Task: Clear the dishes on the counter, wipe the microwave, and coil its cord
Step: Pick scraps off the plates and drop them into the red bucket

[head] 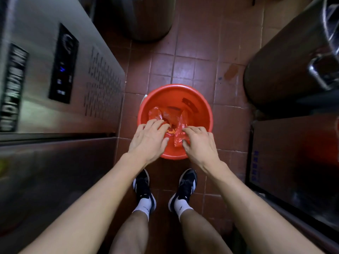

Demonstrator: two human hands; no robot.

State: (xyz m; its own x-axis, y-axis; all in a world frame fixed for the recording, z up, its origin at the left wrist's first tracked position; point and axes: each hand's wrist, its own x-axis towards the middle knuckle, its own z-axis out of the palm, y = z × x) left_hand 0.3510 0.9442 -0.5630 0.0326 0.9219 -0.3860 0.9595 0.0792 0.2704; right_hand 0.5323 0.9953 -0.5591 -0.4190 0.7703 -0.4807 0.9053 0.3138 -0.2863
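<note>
A red bucket [201, 114] is seen on the tiled floor [192, 61], crumpled red plastic bags [166, 114] inside. The left hand [149, 139] is laid flat, fingers relaxed, over the rim. One bag is pinched by the right hand [199, 142]. Steel cabinets [45, 79] and large pots [286, 66] flank the aisle.

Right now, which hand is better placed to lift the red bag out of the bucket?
The right hand: it already pinches the bag over the bucket. The left hand only rests on it.
</note>
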